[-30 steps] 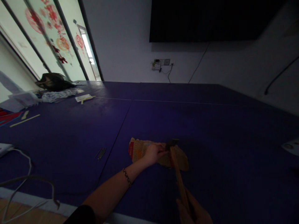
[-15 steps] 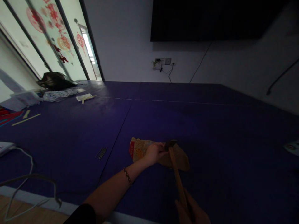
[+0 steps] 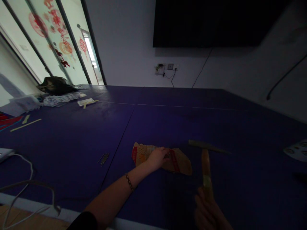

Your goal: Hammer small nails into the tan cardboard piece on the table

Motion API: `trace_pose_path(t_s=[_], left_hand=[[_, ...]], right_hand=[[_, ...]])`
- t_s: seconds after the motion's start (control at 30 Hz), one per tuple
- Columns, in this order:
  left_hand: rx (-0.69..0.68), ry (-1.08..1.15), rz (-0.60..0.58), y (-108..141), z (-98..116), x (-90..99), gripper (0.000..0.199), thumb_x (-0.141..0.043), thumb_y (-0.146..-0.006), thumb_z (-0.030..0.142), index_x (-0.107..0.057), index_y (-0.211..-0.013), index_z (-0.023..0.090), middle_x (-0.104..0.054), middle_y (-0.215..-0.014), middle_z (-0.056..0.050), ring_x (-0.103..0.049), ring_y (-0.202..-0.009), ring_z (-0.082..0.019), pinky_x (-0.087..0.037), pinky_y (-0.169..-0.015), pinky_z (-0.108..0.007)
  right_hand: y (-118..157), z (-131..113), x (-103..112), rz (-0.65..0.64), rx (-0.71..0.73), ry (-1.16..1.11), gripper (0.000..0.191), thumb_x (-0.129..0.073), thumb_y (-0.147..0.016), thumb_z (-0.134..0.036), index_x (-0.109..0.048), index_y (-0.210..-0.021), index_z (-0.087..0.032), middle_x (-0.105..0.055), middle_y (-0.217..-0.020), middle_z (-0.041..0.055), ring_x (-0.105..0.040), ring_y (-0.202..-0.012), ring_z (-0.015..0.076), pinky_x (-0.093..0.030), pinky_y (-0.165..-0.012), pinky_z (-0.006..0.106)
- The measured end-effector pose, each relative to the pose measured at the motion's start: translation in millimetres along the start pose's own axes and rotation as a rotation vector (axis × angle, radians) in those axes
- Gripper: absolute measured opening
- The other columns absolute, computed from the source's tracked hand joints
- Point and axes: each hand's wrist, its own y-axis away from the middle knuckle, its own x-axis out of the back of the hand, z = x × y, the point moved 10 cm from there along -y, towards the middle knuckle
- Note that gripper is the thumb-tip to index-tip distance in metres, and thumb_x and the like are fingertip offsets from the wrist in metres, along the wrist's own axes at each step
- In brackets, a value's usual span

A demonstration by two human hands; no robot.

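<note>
My right hand (image 3: 207, 207) is wrapped round the wooden handle of a hammer (image 3: 206, 164). Its long dark head (image 3: 208, 146) is raised to the right of a flat brown packet (image 3: 183, 161) with red bands and a printed, dotted part. On the middle of that packet rests my left hand (image 3: 158, 158), fingers curled and pressed together; whatever lies under or between the fingertips is hidden. To the left on the purple surface lie several thin metal pins or nails (image 3: 103, 158), apart from both hands.
A wide purple surface (image 3: 163, 124) with seams runs to the wall. White cables (image 3: 31, 169) hang over its front left edge. A dark bag (image 3: 56, 85), papers and pale strips (image 3: 26, 125) lie far left. A pale object with round spots (image 3: 297, 150) sits at the right edge.
The hammer has moved from beside my left fingers up and to the right, clear of the packet, with my right hand still round its handle. My left hand stays on the packet.
</note>
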Motion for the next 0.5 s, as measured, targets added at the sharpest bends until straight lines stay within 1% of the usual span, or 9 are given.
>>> trace_pose_path(t_s=[0.07,0.1,0.13,0.2,0.27,0.37,0.43,0.5], left_hand=[[0.002,-0.036,-0.005,1,1,0.0,0.031,-0.057,-0.077,0.018,-0.052,-0.107,0.012,-0.060,-0.095,-0.008,-0.056,-0.088,-0.019,-0.044,-0.078,-0.028],[-0.001,-0.055,-0.004,2,3,0.1,0.032,-0.056,-0.078,0.019,-0.051,-0.108,0.012,-0.060,-0.097,-0.009,-0.056,-0.089,-0.020,-0.044,-0.080,-0.029],[-0.003,-0.074,0.000,3,4,0.3,0.033,-0.056,-0.078,0.020,-0.051,-0.109,0.012,-0.059,-0.098,-0.009,-0.055,-0.091,-0.021,-0.043,-0.082,-0.030],[0.010,-0.112,0.012,5,4,1.3,0.034,-0.056,-0.078,0.021,-0.050,-0.110,0.012,-0.059,-0.103,-0.010,-0.054,-0.095,-0.022,-0.042,-0.085,-0.033],[0.039,-0.130,0.015,6,5,2.7,0.035,-0.056,-0.078,0.022,-0.049,-0.112,0.014,-0.058,-0.105,-0.010,-0.054,-0.097,-0.022,-0.041,-0.085,-0.034],[0.058,-0.142,0.000,7,9,9.5,0.039,-0.057,-0.077,0.023,-0.047,-0.114,0.015,-0.059,-0.106,-0.009,-0.054,-0.098,-0.021,-0.042,-0.084,-0.032],[0.053,-0.164,0.002,9,12,21.7,0.043,-0.061,-0.075,0.024,-0.048,-0.115,0.014,-0.060,-0.103,-0.009,-0.054,-0.096,-0.022,-0.042,-0.084,-0.032],[0.060,-0.165,0.026,14,13,41.3,0.041,-0.063,-0.073,0.025,-0.051,-0.111,0.014,-0.060,-0.101,-0.008,-0.054,-0.094,-0.021,-0.042,-0.083,-0.031]], right_hand=[[-6,0,-4,-0.089,-0.022,-0.198,0.020,-0.072,-0.061,-0.039,-0.066,-0.077,-0.028,-0.029,-0.039,-0.0133,-0.005,-0.022,-0.0029,-0.017,-0.019,0.005],[-8,1,-6,-0.121,-0.021,-0.283,0.019,-0.071,-0.063,-0.038,-0.067,-0.079,-0.029,-0.023,-0.039,-0.0146,0.003,-0.024,-0.0034,-0.013,-0.019,0.003],[-9,2,-7,-0.144,-0.017,-0.352,0.017,-0.070,-0.065,-0.037,-0.067,-0.081,-0.029,-0.018,-0.040,-0.0153,0.009,-0.027,-0.0035,-0.010,-0.019,0.002],[-9,7,-6,-0.173,-0.015,-0.436,0.015,-0.068,-0.069,-0.033,-0.067,-0.083,-0.028,-0.014,-0.041,-0.0159,0.013,-0.029,-0.0037,-0.009,-0.020,0.000],[-9,13,-3,-0.181,-0.018,-0.476,0.012,-0.068,-0.070,-0.028,-0.067,-0.083,-0.027,-0.017,-0.039,-0.0160,0.012,-0.029,-0.0037,-0.012,-0.020,-0.001],[-10,22,4,-0.183,-0.067,-0.485,0.017,-0.072,-0.065,-0.024,-0.068,-0.081,-0.026,-0.030,-0.037,-0.0155,0.006,-0.029,-0.0037,-0.020,-0.021,0.000],[-11,29,10,-0.184,-0.123,-0.470,0.021,-0.076,-0.060,-0.021,-0.069,-0.079,-0.026,-0.039,-0.037,-0.0140,-0.001,-0.026,-0.0048,-0.025,-0.022,0.001],[-13,33,17,-0.171,-0.146,-0.455,0.025,-0.078,-0.056,-0.018,-0.069,-0.079,-0.025,-0.045,-0.037,-0.0122,-0.014,-0.022,-0.0054,-0.027,-0.023,0.001]])
